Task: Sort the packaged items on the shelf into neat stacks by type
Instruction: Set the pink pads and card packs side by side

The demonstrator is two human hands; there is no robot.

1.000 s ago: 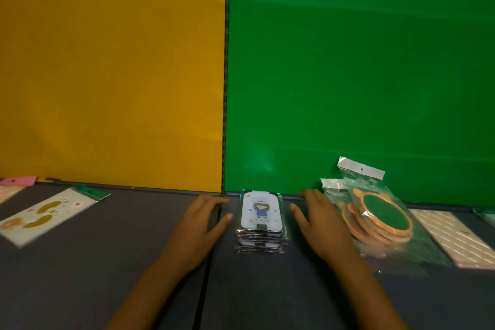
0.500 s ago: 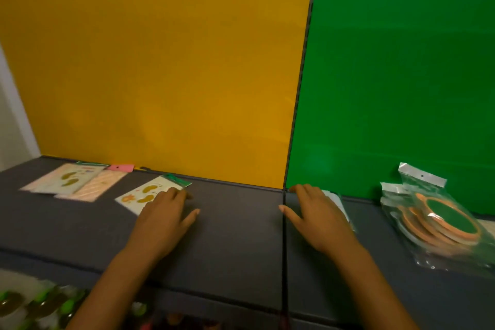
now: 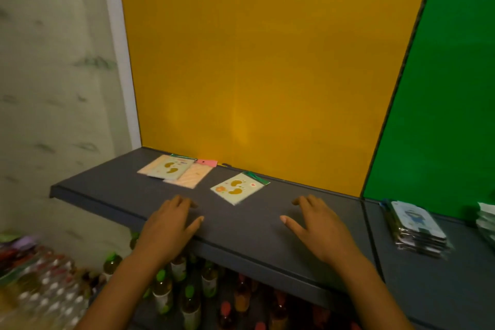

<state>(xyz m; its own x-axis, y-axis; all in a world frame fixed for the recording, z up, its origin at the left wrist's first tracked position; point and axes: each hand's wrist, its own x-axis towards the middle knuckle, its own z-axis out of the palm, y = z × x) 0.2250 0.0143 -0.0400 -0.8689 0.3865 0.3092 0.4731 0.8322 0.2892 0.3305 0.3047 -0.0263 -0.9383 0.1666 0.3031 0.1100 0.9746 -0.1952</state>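
Observation:
A flat footprint-pattern packet with a green header lies alone on the dark grey shelf, between and beyond my two hands. Further left, a second footprint packet rests on top of peach striped packets with a pink header. A neat stack of cartoon-figure card packets stands at the right. My left hand and my right hand hover flat over the shelf's front part, fingers spread, holding nothing.
Yellow and green panels back the shelf; a pale wall closes the left end. The edge of another clear packet pile shows at the far right. Below the shelf's front edge stand several bottles and other packaged goods.
The view has swung left. Both hands left the card stack and moved left along the shelf; they now flank the single footprint packet from the near side.

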